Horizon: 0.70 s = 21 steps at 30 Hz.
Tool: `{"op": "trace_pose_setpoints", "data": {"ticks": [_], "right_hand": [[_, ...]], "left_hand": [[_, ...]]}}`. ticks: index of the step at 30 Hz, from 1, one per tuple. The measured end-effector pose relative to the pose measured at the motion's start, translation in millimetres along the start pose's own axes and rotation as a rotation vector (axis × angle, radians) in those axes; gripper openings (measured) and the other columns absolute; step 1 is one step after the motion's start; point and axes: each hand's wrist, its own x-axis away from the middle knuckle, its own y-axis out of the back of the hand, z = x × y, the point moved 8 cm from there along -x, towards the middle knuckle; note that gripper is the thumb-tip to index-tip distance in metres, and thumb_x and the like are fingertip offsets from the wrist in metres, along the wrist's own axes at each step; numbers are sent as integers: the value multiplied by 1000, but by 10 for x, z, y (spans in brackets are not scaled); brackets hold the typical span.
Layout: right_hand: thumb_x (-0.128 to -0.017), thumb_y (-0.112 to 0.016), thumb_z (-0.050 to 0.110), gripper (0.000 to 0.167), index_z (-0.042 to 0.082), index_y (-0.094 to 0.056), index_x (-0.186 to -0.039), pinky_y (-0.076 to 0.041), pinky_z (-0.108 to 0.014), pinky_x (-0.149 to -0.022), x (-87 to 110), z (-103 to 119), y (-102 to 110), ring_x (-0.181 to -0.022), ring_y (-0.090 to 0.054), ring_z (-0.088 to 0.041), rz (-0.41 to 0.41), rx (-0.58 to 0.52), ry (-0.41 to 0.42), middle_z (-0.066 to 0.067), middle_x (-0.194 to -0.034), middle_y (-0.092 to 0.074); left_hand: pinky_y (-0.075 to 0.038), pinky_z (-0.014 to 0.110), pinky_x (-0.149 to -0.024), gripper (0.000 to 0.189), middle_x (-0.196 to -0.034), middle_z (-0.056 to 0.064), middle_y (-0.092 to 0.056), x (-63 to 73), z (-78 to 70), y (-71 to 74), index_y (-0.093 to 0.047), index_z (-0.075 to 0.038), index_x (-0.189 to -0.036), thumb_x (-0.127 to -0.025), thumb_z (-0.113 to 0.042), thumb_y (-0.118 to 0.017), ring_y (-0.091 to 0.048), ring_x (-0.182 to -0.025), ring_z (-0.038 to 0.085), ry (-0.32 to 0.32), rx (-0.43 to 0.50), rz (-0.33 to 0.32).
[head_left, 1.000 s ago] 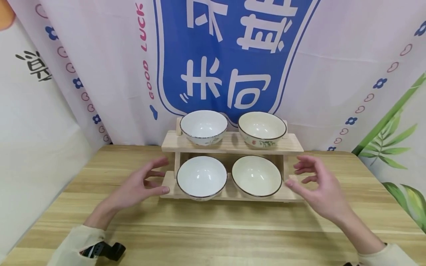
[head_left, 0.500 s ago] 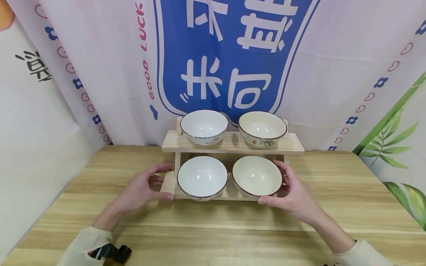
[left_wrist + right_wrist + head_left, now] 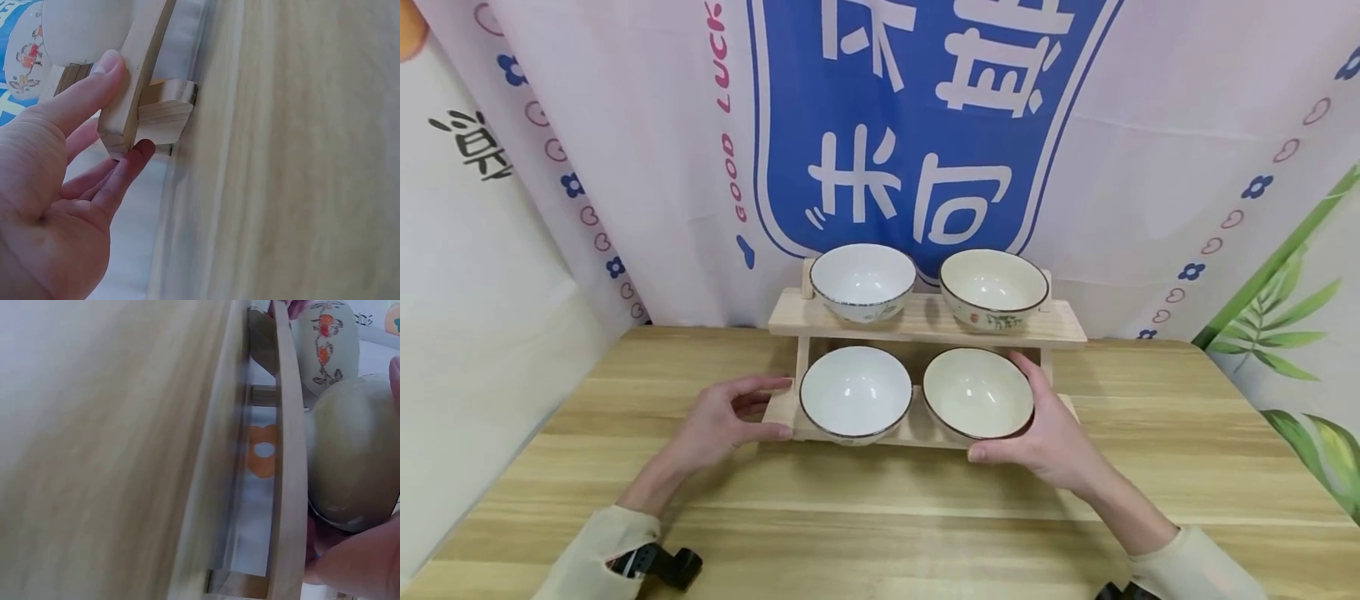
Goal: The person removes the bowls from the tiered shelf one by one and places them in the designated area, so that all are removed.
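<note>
A two-tier wooden rack stands on the table with two bowls per tier. My left hand grips the left end of its lower shelf; the thumb is on top and fingers reach underneath. On the lower tier, a white bowl with a dark rim is at the left, and a cream bowl at the right. My right hand holds the cream bowl, its thumb in front and fingers round the right side. Above are another white bowl and a cream bowl with painted flowers.
The wood-grain table extends in front of the rack and to both sides. Close behind the rack hangs a printed curtain with a blue panel. A black camera mount sits on my left wrist.
My right hand has come inward from beside the rack to the lower cream bowl. My left hand has moved right onto the shelf end. The rack's lower front edge appears slightly higher in view.
</note>
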Motion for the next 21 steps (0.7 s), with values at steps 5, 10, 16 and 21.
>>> {"op": "trace_pose_setpoints", "data": {"ticks": [5, 10, 16, 21], "right_hand": [[-68, -103, 24, 135, 17, -15, -170, -48, -25, -105, -24, 22, -30, -132, -60, -34, -2, 9, -32, -19, -159, -47], [-67, -103, 25, 138, 16, -12, -170, -47, -45, -113, -10, 21, -40, -135, -59, -35, -8, 18, -48, -20, -160, -46], [-66, -104, 26, 139, 15, -12, -170, -43, -55, -116, 1, 6, -60, -136, -58, -37, -17, 20, -42, -19, -159, -47], [-67, -103, 30, 133, 15, -18, -168, -47, -52, -112, -16, -17, -51, -133, -60, -35, -37, 51, -40, -18, -155, -50]], "left_hand": [[-54, 37, -109, 69, -161, 11, -55, 26, 15, 33, -64, -11, -146, -86, -34, -90, -61, -139, 34, -8, -63, 2], [-54, 35, -109, 65, -163, 12, -52, 15, 51, 22, -65, -13, -146, -89, -37, -86, -61, -139, 34, -4, -69, 4], [-53, 35, -110, 63, -164, 11, -51, 21, 79, 10, -65, -13, -146, -90, -34, -86, -58, -142, 35, 7, -40, 13], [-56, 27, -105, 61, -164, 10, -51, 18, 52, 30, -64, -15, -146, -92, -35, -84, -60, -139, 35, -8, -82, 21]]}}
